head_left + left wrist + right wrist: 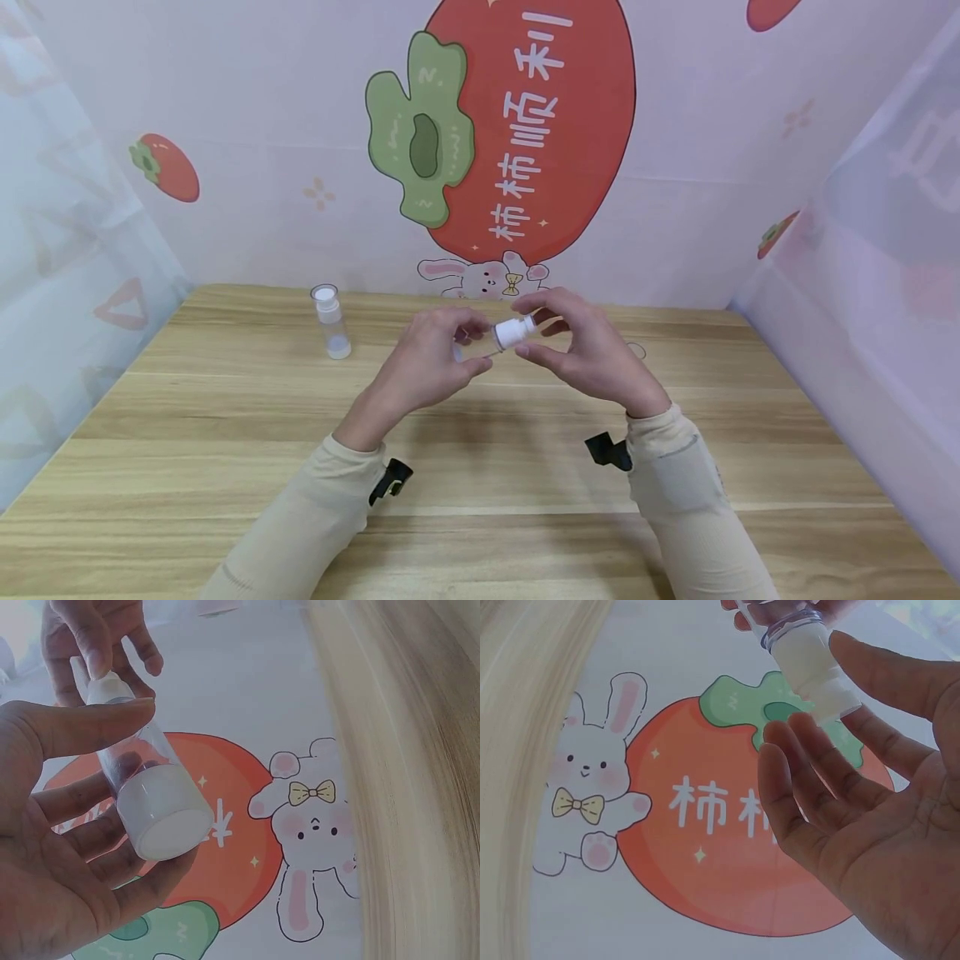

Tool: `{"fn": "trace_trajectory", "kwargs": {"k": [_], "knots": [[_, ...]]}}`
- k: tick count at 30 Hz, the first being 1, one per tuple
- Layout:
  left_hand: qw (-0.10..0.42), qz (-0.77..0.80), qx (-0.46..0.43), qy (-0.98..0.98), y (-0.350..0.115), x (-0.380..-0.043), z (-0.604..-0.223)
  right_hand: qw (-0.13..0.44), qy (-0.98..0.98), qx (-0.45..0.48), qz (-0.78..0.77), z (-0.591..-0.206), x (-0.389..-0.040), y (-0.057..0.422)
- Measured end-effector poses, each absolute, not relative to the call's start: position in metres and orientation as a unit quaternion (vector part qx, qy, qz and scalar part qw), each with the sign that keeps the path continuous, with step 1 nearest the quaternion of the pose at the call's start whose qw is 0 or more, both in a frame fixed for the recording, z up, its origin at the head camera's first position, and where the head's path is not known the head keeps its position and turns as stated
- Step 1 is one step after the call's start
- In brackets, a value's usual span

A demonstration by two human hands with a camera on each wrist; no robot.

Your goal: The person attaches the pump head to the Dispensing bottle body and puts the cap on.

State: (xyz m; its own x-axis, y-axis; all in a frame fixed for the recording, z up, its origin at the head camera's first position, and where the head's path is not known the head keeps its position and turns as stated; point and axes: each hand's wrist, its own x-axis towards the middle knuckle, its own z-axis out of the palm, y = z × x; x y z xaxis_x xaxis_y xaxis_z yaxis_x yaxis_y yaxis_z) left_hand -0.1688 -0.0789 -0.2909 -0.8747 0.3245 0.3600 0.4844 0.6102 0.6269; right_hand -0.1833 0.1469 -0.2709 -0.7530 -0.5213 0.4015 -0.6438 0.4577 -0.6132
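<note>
Over the middle of the table, my left hand (pixel 435 354) grips a small clear pump bottle (pixel 161 799) with a white base. The bottle lies tilted in the air, its white top (pixel 514 332) toward my right hand (pixel 588 350). Around that white top are my right thumb and index finger, one on either side, in a light pinch. The other right fingers (pixel 787 795) extend loosely past it in the right wrist view. Part of the bottle's body is hidden behind my left fingers in the head view.
A similar bottle (pixel 334 329) with a white base and a clear cap stands upright at the back left of the wooden table (pixel 225 467). A clear round rim (pixel 637 350) shows behind my right hand. Printed cloth walls (pixel 262 208) enclose the table's back and sides.
</note>
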Motion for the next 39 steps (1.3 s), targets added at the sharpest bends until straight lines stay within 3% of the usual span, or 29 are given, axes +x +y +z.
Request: {"fn": "trace_trajectory", "kwargs": {"k": [18, 39], "knots": [[0.101, -0.378, -0.229, -0.891, -0.0771, -0.1663, -0.2891, 0.075, -0.857, 0.345, 0.377, -0.2717, -0.1830, 0.1439], [0.149, -0.344, -0.228, -0.899, -0.0739, -0.1632, -0.2872, 0.066, -0.848, 0.342, 0.400, -0.2729, -0.1858, 0.1464]]}}
